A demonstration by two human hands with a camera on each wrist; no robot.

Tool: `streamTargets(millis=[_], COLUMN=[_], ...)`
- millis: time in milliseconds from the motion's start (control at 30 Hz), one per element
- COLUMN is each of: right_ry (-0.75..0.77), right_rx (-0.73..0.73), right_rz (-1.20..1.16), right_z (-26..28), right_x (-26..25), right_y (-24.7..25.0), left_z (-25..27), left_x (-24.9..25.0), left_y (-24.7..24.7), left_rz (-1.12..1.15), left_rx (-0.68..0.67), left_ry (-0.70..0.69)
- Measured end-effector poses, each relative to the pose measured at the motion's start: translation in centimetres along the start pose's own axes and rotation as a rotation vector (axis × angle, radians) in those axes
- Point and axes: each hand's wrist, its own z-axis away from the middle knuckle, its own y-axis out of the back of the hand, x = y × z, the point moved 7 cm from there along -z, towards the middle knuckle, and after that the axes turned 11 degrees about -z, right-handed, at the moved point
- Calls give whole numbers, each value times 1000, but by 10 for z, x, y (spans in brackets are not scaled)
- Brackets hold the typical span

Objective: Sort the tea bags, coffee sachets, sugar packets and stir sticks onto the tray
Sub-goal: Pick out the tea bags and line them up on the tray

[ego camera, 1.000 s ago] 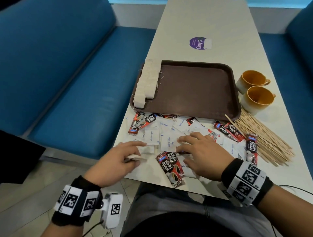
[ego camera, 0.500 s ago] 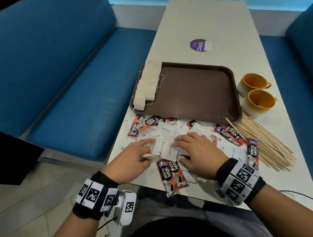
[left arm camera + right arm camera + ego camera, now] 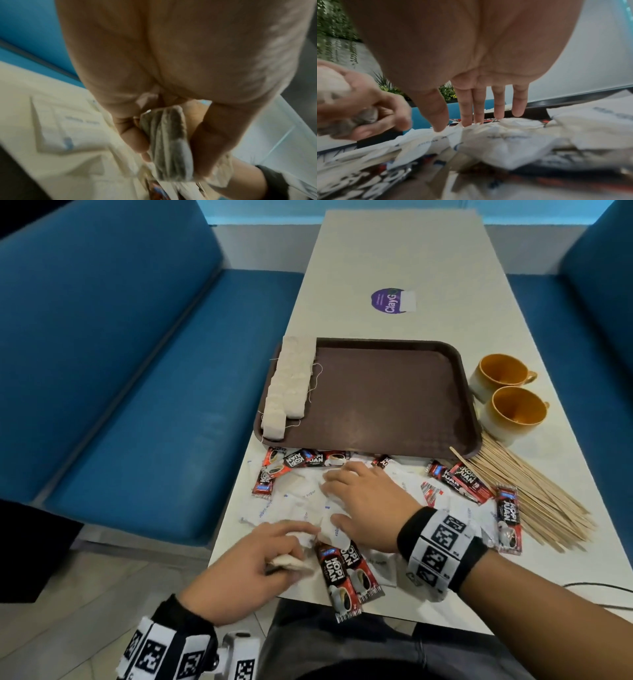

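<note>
Papery tea bag [image 3: 167, 143] in left hand [image 3: 239, 570], beside flat right hand [image 3: 366, 505].

A: Tray [image 3: 394, 405] mid-counter [image 3: 394, 251], tea bags [image 3: 287, 392] stacked along its left edge, and a round sticker [image 3: 392, 300] behind it

B: Two cups [image 3: 507, 392] just right of the tray, stir sticks [image 3: 524, 491] fanned out in front of them

A: Nearer the front edge, coffee sachets [image 3: 346, 577] and sugar packets [image 3: 274, 505] lie mixed, right hand [image 3: 363, 501] on the pile, left hand [image 3: 246, 570] at the counter's front-left corner, a bench [image 3: 137, 405] beyond
</note>
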Motion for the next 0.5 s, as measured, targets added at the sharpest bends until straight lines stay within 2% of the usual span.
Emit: streamTargets(millis=[100,200,300,500], right_ry=[29,47,5,-53], right_rx=[-11,-5,51,-23], right_rz=[-44,-110,-147,-59], right_z=[2,2,-2,-9], right_x=[-1,3,13,12], right_y=[-3,2,16,9], left_z=[2,1,-2,-7], left_x=[20,23,20,24], left_y=[-22,-40,-42,-41], left_rz=[-14,-75,-65,-127], left_rx=[-180,-287,-280,-224], left_ry=[-81,-92,-69,-86])
